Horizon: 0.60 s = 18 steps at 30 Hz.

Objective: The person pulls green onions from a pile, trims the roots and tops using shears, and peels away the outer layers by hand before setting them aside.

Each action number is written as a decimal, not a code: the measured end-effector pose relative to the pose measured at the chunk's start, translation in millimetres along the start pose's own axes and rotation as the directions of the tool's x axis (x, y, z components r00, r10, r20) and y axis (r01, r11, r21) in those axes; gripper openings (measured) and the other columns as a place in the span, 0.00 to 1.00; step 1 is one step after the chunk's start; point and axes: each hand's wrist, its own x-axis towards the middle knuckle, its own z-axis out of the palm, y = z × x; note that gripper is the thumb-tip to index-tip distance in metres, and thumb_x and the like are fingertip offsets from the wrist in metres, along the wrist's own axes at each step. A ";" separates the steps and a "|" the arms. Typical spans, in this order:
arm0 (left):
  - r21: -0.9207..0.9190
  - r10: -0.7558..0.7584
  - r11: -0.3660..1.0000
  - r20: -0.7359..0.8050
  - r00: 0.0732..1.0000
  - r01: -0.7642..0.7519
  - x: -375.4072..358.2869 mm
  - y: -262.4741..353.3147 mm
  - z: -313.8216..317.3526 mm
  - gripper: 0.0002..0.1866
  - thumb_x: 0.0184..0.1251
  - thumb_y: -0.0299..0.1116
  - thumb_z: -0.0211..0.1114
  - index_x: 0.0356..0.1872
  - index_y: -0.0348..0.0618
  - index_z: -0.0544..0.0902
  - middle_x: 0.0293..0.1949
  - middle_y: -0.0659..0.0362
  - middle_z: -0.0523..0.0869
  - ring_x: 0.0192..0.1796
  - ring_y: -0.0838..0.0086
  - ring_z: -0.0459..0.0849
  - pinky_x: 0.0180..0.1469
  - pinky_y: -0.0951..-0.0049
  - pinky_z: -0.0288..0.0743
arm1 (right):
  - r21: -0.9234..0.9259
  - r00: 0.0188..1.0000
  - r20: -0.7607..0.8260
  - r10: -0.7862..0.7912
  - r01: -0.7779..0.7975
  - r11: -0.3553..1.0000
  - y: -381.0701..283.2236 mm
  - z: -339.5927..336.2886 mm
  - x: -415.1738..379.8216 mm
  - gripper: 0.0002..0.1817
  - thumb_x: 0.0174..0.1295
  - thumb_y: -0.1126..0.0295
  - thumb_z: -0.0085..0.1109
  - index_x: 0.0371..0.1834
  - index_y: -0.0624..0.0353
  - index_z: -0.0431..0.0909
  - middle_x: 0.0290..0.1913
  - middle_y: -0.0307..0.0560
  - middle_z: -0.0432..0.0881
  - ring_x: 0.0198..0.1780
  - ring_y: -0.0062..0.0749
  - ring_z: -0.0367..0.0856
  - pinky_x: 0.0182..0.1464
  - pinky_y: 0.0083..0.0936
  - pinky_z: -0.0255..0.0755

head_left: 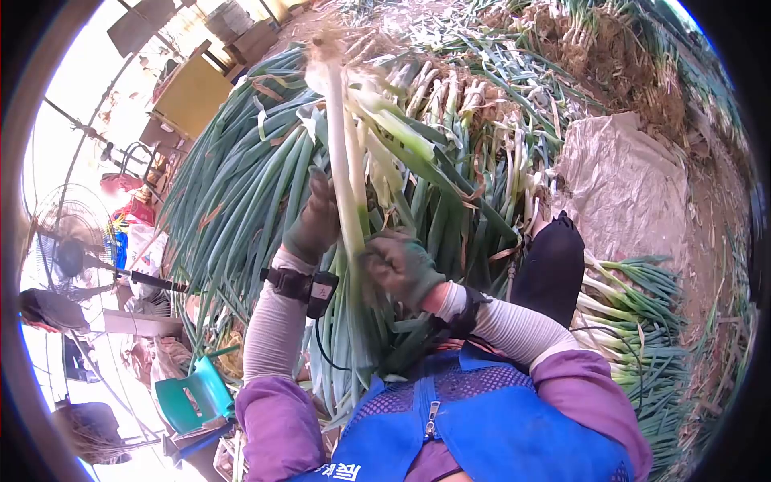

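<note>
- Wire-caged electric fan (71, 255), far left
- Green plastic chair (207, 394), lower left
- Yellow panel (193, 96), upper left
- Crumpled beige sheet (622, 189) spread out, right

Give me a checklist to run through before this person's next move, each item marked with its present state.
1. Left hand and right hand gloved: ok.
2. Green onion stalk in clear view, root tuft uppermost: ok.
3. Stalk free of loose layers: not ok, a loose leaf sticks out beside it.
4. Left hand's grip secure: cannot tell, contact is partly hidden.
5. Right fingertips' contact: cannot tell, too blurred.
6. Black device strapped at left wrist: ok.
</note>
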 end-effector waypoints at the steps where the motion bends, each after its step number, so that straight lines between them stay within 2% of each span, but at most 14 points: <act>1: 0.070 0.008 0.998 -0.015 1.000 -0.007 -4.2 4.8 8.9 0.19 0.70 0.35 0.62 0.58 0.39 0.75 0.46 0.60 0.82 0.48 0.76 0.79 0.53 0.73 0.74 | 0.008 1.000 -0.001 0.029 -0.029 1.000 4.6 -0.2 -1.0 0.14 0.61 0.58 0.60 0.34 0.60 0.81 0.35 0.57 0.81 0.41 0.57 0.77 0.48 0.43 0.70; 2: 0.139 0.016 0.990 -0.031 0.999 -0.012 -8.4 10.6 19.5 0.21 0.68 0.35 0.63 0.58 0.39 0.74 0.45 0.60 0.81 0.47 0.76 0.79 0.52 0.74 0.73 | 0.014 0.998 -0.002 0.058 -0.058 0.998 5.8 -3.1 -0.2 0.14 0.61 0.59 0.60 0.34 0.60 0.81 0.35 0.57 0.81 0.39 0.56 0.77 0.46 0.42 0.71; 4: 0.361 0.077 0.931 -0.065 0.995 -0.049 -12.4 16.1 43.4 0.27 0.64 0.38 0.66 0.60 0.37 0.72 0.43 0.60 0.81 0.43 0.76 0.79 0.50 0.75 0.72 | -0.102 0.989 0.117 0.085 -0.073 0.992 1.3 -13.2 2.9 0.14 0.61 0.59 0.62 0.35 0.60 0.82 0.35 0.58 0.81 0.38 0.56 0.79 0.44 0.40 0.73; 5: 0.427 0.053 0.904 -0.089 0.995 -0.009 -12.6 13.3 40.8 0.24 0.62 0.34 0.66 0.58 0.36 0.73 0.41 0.61 0.80 0.43 0.77 0.78 0.47 0.74 0.73 | -0.160 0.979 0.174 0.104 -0.076 0.984 -0.4 -20.3 6.1 0.14 0.60 0.59 0.63 0.36 0.60 0.82 0.35 0.58 0.82 0.38 0.55 0.79 0.44 0.38 0.73; 7: 0.369 -0.041 0.926 -0.121 0.992 0.083 -17.9 16.2 39.9 0.23 0.61 0.33 0.66 0.56 0.36 0.74 0.41 0.61 0.80 0.43 0.77 0.78 0.45 0.72 0.74 | -0.072 0.999 -0.041 -0.030 0.027 0.997 9.6 -45.2 25.7 0.10 0.62 0.67 0.63 0.42 0.62 0.82 0.38 0.49 0.83 0.39 0.41 0.84 0.44 0.31 0.76; 8: 0.338 -0.089 0.932 -0.133 0.987 0.129 -20.4 18.8 42.0 0.22 0.61 0.33 0.66 0.55 0.35 0.75 0.41 0.61 0.80 0.42 0.78 0.78 0.44 0.71 0.75 | 0.042 0.982 -0.188 -0.006 0.015 0.999 15.8 -64.6 35.8 0.20 0.60 0.69 0.68 0.54 0.64 0.76 0.49 0.48 0.82 0.49 0.33 0.83 0.52 0.27 0.77; 9: 0.432 -0.087 0.891 -0.143 0.986 0.142 -24.6 29.5 50.8 0.16 0.57 0.29 0.68 0.47 0.36 0.81 0.43 0.56 0.81 0.42 0.71 0.81 0.43 0.67 0.77 | 0.186 0.960 -0.272 0.072 -0.021 0.982 25.5 -87.9 57.5 0.28 0.60 0.71 0.69 0.62 0.67 0.68 0.58 0.48 0.76 0.59 0.32 0.77 0.62 0.28 0.73; 10: 0.521 -0.029 0.851 -0.065 0.997 0.058 -28.1 33.6 55.8 0.15 0.55 0.28 0.69 0.44 0.37 0.82 0.44 0.54 0.81 0.43 0.68 0.81 0.44 0.66 0.77 | 0.040 0.906 -0.422 -0.025 0.046 0.998 46.2 -120.6 79.2 0.28 0.65 0.67 0.65 0.64 0.68 0.66 0.61 0.48 0.73 0.63 0.30 0.72 0.65 0.29 0.69; 12: 0.626 0.039 0.777 0.060 0.997 -0.068 -34.8 37.8 67.2 0.13 0.52 0.26 0.71 0.40 0.38 0.84 0.45 0.50 0.81 0.45 0.60 0.83 0.46 0.63 0.77 | 0.283 0.854 -0.515 -0.069 0.246 0.927 31.3 -181.4 112.2 0.28 0.67 0.59 0.60 0.64 0.67 0.68 0.57 0.51 0.78 0.57 0.37 0.79 0.57 0.34 0.74; 13: 0.651 0.053 0.752 0.101 0.993 -0.106 -37.8 40.5 74.0 0.12 0.50 0.26 0.72 0.39 0.39 0.85 0.46 0.48 0.81 0.45 0.56 0.83 0.47 0.61 0.78 | -0.170 0.903 -0.358 -0.239 0.189 0.967 48.0 -200.1 120.9 0.25 0.69 0.62 0.57 0.63 0.66 0.68 0.57 0.51 0.78 0.57 0.39 0.79 0.57 0.34 0.74; 14: 0.673 0.066 0.725 0.142 0.988 -0.146 -40.8 43.3 80.7 0.12 0.49 0.25 0.73 0.37 0.40 0.86 0.46 0.45 0.81 0.46 0.52 0.83 0.48 0.59 0.78 | -0.593 0.939 -0.139 -0.314 0.175 0.786 71.1 -215.6 128.0 0.22 0.70 0.64 0.54 0.63 0.65 0.69 0.56 0.51 0.78 0.57 0.40 0.79 0.58 0.35 0.74; 15: 0.642 0.076 0.750 0.153 0.985 -0.158 -41.4 42.5 87.6 0.12 0.49 0.25 0.73 0.38 0.40 0.86 0.46 0.46 0.81 0.46 0.53 0.83 0.48 0.59 0.78 | -0.721 0.946 0.002 -0.325 0.226 0.655 70.6 -216.3 127.5 0.22 0.69 0.65 0.54 0.64 0.63 0.69 0.56 0.52 0.78 0.57 0.41 0.79 0.58 0.34 0.74; 17: 0.624 0.132 0.744 0.213 0.968 -0.239 -36.5 37.7 86.4 0.16 0.47 0.25 0.74 0.41 0.40 0.85 0.44 0.48 0.81 0.44 0.55 0.83 0.46 0.59 0.79 | -0.464 0.949 0.115 -0.292 0.311 0.829 24.8 -175.5 114.0 0.23 0.68 0.67 0.54 0.66 0.59 0.69 0.57 0.52 0.79 0.58 0.42 0.78 0.59 0.34 0.74; 18: 0.613 0.160 0.739 0.242 0.957 -0.279 -34.2 35.3 85.7 0.18 0.46 0.25 0.74 0.43 0.40 0.85 0.43 0.49 0.82 0.43 0.56 0.83 0.44 0.59 0.79 | -0.224 0.960 0.184 -0.210 0.249 0.942 3.2 -152.2 103.0 0.24 0.67 0.68 0.54 0.66 0.57 0.69 0.58 0.52 0.79 0.58 0.43 0.78 0.60 0.33 0.74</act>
